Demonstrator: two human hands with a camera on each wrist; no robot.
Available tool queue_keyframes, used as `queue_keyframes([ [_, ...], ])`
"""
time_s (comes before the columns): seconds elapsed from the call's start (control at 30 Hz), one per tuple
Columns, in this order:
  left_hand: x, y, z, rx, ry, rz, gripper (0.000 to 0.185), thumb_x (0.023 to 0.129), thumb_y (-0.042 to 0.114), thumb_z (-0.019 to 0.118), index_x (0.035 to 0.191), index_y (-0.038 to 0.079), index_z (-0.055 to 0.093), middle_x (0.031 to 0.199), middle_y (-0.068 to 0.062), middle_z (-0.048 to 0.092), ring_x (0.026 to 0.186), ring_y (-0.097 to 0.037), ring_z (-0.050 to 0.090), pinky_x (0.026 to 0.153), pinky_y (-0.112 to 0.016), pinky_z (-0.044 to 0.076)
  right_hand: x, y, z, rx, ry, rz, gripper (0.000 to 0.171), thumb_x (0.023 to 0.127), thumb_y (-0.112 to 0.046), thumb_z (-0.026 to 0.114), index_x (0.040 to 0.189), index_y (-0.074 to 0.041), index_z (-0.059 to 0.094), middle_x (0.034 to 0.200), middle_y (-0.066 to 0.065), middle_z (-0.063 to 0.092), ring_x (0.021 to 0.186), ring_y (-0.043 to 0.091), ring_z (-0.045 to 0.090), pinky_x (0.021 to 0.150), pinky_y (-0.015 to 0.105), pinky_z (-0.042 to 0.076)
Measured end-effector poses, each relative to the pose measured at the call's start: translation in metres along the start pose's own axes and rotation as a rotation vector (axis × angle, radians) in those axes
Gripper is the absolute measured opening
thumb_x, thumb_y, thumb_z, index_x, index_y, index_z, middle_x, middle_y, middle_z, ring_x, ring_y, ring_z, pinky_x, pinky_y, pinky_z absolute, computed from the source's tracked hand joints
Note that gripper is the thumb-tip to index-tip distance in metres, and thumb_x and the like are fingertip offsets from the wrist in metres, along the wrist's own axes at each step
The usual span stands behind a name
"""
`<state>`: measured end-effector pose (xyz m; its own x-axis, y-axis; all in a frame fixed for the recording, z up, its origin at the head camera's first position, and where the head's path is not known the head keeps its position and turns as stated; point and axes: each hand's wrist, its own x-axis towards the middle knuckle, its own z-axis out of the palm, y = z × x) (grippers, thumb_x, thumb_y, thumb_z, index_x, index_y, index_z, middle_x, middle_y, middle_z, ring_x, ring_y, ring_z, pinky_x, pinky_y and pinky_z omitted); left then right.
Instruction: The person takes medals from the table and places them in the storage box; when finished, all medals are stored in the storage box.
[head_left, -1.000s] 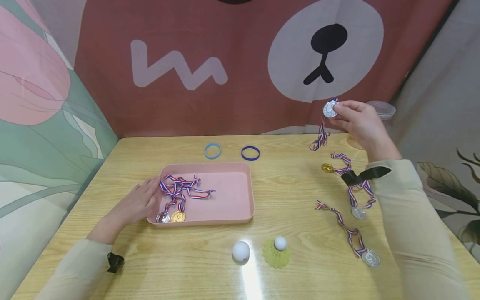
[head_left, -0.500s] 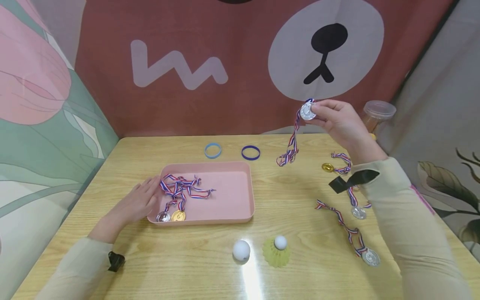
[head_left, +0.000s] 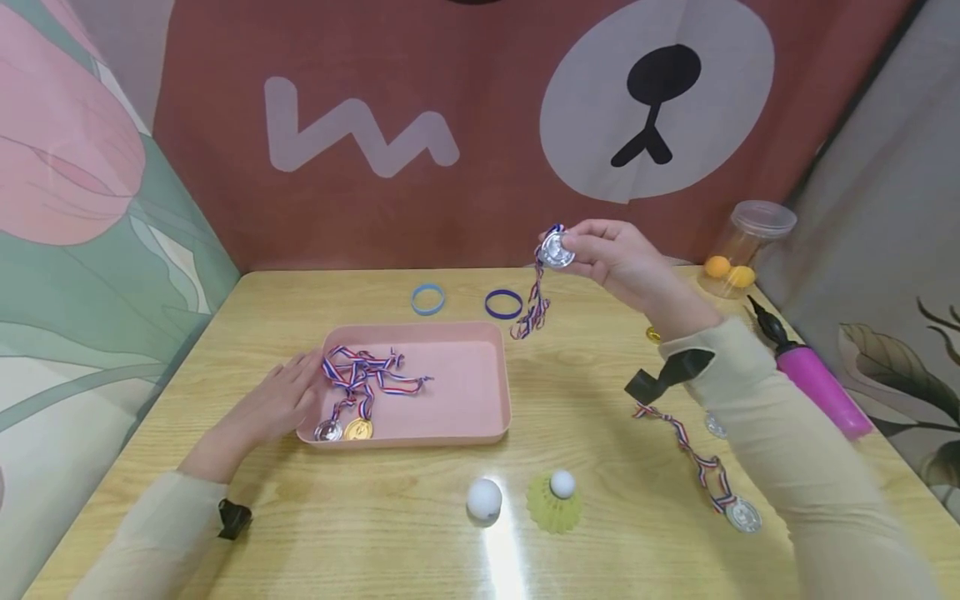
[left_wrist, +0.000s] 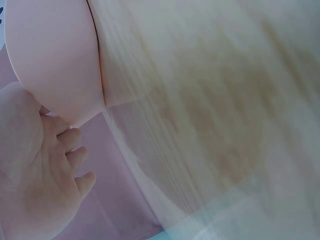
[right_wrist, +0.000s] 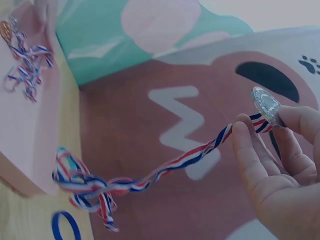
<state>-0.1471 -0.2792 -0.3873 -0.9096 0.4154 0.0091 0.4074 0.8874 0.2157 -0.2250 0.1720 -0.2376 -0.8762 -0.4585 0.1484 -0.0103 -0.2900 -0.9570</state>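
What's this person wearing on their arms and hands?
The left sleeve and right sleeve are long and cream; a black strap crosses the right one, a black piece juts from the left one. The left hand and right hand are gloveless.

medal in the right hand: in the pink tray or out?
Out: the right hand holds the silver medal in the air, ribbon hanging; in the head view, both appear outside the pink tray.

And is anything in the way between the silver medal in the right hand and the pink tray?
Nothing visible blocks it: the right hand holds the silver medal aloft, and the dark blue wristband near the pink tray lies flat.
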Motion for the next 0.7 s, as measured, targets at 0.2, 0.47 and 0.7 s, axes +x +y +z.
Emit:
queue_keyframes([
  [0.2, 0.0, 0.001, 0.0, 0.0, -0.001, -0.001, 0.053, 0.097, 0.016, 0.033, 0.14, -0.012, 0.021, 0.144, -0.029, 0.022, 0.13, -0.047, 0.019, 0.105, -0.058, 0.016, 0.008, 0.018, 0.023, -0.061, -0.049, 0.112, 0.013, 0.091, 0.002, 0.051, 0.082, 0.001, 0.061, 0.1, 0.014, 0.062, 0.093, 0.021, 0.061, 0.087, 0.032, 0.048],
  [0.47, 0.0, 0.001, 0.001, 0.002, 0.001, 0.001, 0.053, 0.097, 0.016, 0.033, 0.14, -0.012, 0.021, 0.144, -0.029, 0.022, 0.13, -0.047, 0.019, 0.105, -0.058, 0.015, 0.02, 0.038, 0.052, -0.188, -0.107, 0.206, 0.014, 0.091, 0.0, 0.052, 0.081, -0.003, 0.061, 0.093, 0.01, 0.061, 0.09, 0.019, 0.061, 0.094, 0.04, 0.043],
  [0.7, 0.0, 0.002, -0.001, -0.005, 0.0, 0.0, 0.053, 0.097, 0.017, 0.032, 0.14, -0.012, 0.02, 0.144, -0.029, 0.022, 0.13, -0.047, 0.019, 0.105, -0.058, 0.015, 0.036, 0.049, 0.07, -0.258, -0.129, 0.246, 0.008, 0.091, -0.006, 0.056, 0.087, 0.001, 0.059, 0.107, 0.016, 0.058, 0.102, 0.026, 0.058, 0.093, 0.036, 0.044],
])
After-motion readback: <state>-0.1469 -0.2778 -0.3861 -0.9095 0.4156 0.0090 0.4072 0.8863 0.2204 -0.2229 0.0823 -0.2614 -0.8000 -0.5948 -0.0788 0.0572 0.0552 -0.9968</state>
